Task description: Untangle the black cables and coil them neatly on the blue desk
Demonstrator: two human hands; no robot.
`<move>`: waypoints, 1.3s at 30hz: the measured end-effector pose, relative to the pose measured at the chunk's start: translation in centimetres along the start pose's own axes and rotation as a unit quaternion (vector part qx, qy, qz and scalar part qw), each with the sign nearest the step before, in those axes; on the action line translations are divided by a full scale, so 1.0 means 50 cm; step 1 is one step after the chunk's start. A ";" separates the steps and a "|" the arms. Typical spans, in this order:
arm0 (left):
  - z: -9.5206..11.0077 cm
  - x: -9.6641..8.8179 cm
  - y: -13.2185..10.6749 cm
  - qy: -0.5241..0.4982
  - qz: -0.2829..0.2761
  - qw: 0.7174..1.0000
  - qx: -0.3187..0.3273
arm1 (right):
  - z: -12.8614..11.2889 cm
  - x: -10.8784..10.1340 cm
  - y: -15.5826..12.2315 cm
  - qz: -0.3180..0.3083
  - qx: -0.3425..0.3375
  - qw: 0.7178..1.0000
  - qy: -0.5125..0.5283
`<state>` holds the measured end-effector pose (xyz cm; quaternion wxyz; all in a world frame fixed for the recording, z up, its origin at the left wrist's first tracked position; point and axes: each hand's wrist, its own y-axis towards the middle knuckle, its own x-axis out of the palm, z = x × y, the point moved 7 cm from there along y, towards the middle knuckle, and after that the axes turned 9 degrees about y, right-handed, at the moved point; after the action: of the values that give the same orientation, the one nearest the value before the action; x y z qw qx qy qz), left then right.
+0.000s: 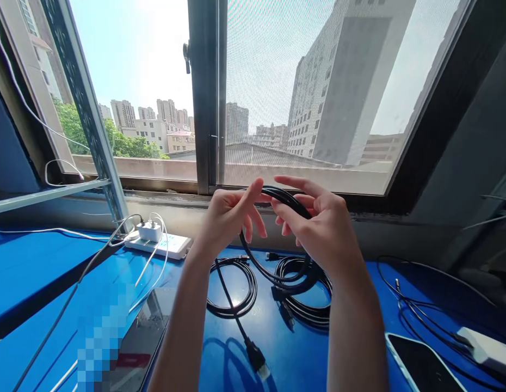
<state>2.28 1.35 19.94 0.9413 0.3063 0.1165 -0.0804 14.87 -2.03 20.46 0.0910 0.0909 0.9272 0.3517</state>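
Note:
A looped black cable [255, 261] hangs in the air in front of me. My right hand [318, 215] grips the top of its loops between thumb and fingers, with the index finger stretched out. At the left side of the loops is my left hand [239, 209], its thumb raised and fingers spread; whether it touches the cable is hard to tell. One cable end dangles low between my forearms, its black plug [256, 354] tipped with a clear cap. Below the loops, a coiled black cable [253, 294] lies at left and another black coil [308, 318] at right.
A blue table [285, 359] carries a white power strip [179, 246] with a charger and white cords at left. A dark tablet-like device [149, 326] lies near my left forearm. A phone [424, 362] and loose black cables [416, 302] are at right. Behind stands a window [208, 109].

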 end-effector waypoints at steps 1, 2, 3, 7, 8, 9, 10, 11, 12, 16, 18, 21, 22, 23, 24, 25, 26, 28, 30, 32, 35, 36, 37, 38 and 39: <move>0.005 -0.011 -0.001 -0.001 0.036 0.999 0.010 | 0.004 -0.006 0.001 0.012 0.006 1.000 0.006; 0.011 -0.024 -0.004 -0.003 0.078 0.997 0.023 | 0.006 -0.013 0.002 0.026 0.009 1.000 0.003; 0.017 -0.037 -0.007 -0.004 0.123 0.992 0.039 | 0.008 -0.019 0.003 0.040 0.007 0.999 -0.008; 0.031 -0.070 -0.014 0.030 0.231 0.967 0.104 | 0.001 -0.036 0.008 0.078 -0.039 0.992 -0.094; 0.027 -0.070 -0.010 0.046 0.231 0.965 0.113 | -0.003 -0.038 0.008 0.080 -0.053 0.989 -0.115; 0.019 -0.066 -0.004 0.059 0.221 0.967 0.116 | -0.008 -0.038 0.007 0.080 -0.070 0.986 -0.130; 0.006 -0.059 0.004 0.068 0.200 0.971 0.113 | -0.014 -0.039 0.006 0.081 -0.090 0.983 -0.139; -0.011 -0.049 0.013 0.071 0.174 0.976 0.105 | -0.021 -0.039 0.003 0.083 -0.113 0.980 -0.142; -0.029 -0.036 0.023 0.069 0.144 0.982 0.096 | -0.029 -0.041 -0.001 0.088 -0.139 0.976 -0.142; -0.091 0.004 0.048 0.027 0.079 0.996 0.039 | -0.057 -0.049 -0.021 0.131 -0.231 0.956 -0.121; -0.104 0.016 0.052 -0.002 0.066 0.998 0.003 | -0.070 -0.055 -0.031 0.172 -0.270 0.944 -0.083; -0.095 0.030 0.050 -0.056 0.047 0.997 -0.021 | -0.081 -0.063 -0.039 0.238 -0.302 0.923 -0.018; -0.089 0.034 0.049 -0.082 0.045 0.995 -0.024 | -0.081 -0.064 -0.039 0.252 -0.303 0.919 0.001; -0.085 0.035 0.048 -0.112 0.050 0.992 -0.029 | -0.080 -0.064 -0.036 0.261 -0.298 0.918 0.019; -0.083 0.034 0.047 -0.143 0.062 0.987 -0.037 | -0.076 -0.064 -0.032 0.266 -0.290 0.919 0.036; -0.084 0.030 0.047 -0.169 0.084 0.981 -0.047 | -0.071 -0.064 -0.028 0.270 -0.281 0.920 0.051; -0.089 0.023 0.046 -0.188 0.112 0.974 -0.060 | -0.064 -0.065 -0.023 0.270 -0.269 0.923 0.055; -0.103 0.004 0.042 -0.200 0.170 0.961 -0.091 | -0.047 -0.065 -0.010 0.262 -0.231 0.937 0.027; -0.116 -0.014 0.037 -0.186 0.204 0.953 -0.123 | -0.026 -0.061 0.003 0.233 -0.183 0.955 -0.033; -0.120 -0.031 0.031 -0.154 0.222 0.953 -0.140 | -0.004 -0.056 0.013 0.199 -0.137 0.967 -0.081; -0.096 -0.053 0.020 -0.046 0.255 0.960 -0.105 | 0.018 -0.037 0.022 0.132 -0.096 0.982 -0.092; -0.080 -0.058 0.016 0.005 0.270 0.960 -0.077 | 0.021 -0.027 0.024 0.105 -0.088 0.987 -0.083; -0.062 -0.060 0.011 0.057 0.285 0.956 -0.048 | 0.023 -0.016 0.026 0.075 -0.083 0.991 -0.073; -0.045 -0.060 0.006 0.104 0.299 0.948 -0.021 | 0.023 -0.006 0.027 0.050 -0.080 0.993 -0.064; -0.031 -0.059 0.001 0.139 0.310 0.941 0.001 | 0.022 0.003 0.028 0.031 -0.079 0.995 -0.057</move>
<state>-0.80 2.57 19.54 0.8938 0.3363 0.1454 0.2586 15.15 -0.28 20.55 0.1395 0.1315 0.8866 0.4210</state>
